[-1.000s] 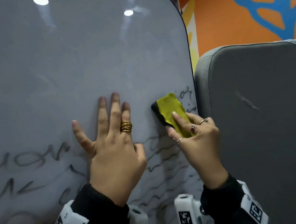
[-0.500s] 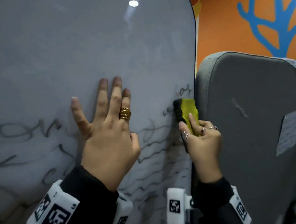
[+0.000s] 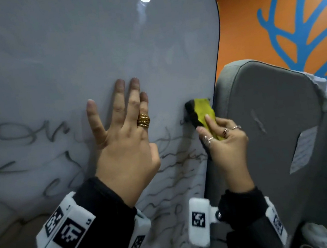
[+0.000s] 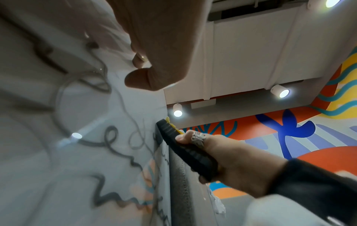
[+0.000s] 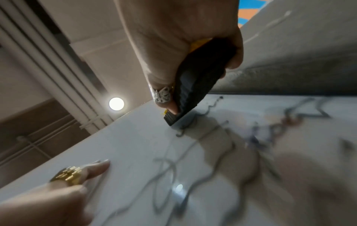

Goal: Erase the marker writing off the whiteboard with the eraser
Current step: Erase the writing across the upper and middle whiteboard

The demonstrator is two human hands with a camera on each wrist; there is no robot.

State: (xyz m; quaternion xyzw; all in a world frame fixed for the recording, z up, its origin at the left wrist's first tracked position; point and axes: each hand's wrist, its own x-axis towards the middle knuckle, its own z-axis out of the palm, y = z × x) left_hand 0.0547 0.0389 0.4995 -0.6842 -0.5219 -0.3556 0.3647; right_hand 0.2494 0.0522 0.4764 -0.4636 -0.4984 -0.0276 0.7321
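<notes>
Left hand (image 3: pixel 123 141): stacked gold ring (image 3: pixel 143 121) on ring finger.
Right hand (image 3: pixel 226 142): several thin silver rings (image 3: pixel 225 131); broad filigree silver ring (image 5: pixel 162 94) on thumb.
Sleeves: black, snug cuffs (image 3: pixel 105 210) at both wrists.
Wrist units: white housings (image 3: pixel 199 221) bearing black-and-white square code markers (image 3: pixel 69 234), strapped at 6 o'clock of each hand.

Grey chair back (image 3: pixel 273 130) crowds the whiteboard (image 3: pixel 86 50) right edge; upper board surface lies open

Office lounge, whiteboard (image 3: pixel 86 50), grey padded seat (image 3: pixel 272 120), orange mural wall (image 3: pixel 248 19), ceiling spotlights (image 4: pixel 281 92)
</notes>
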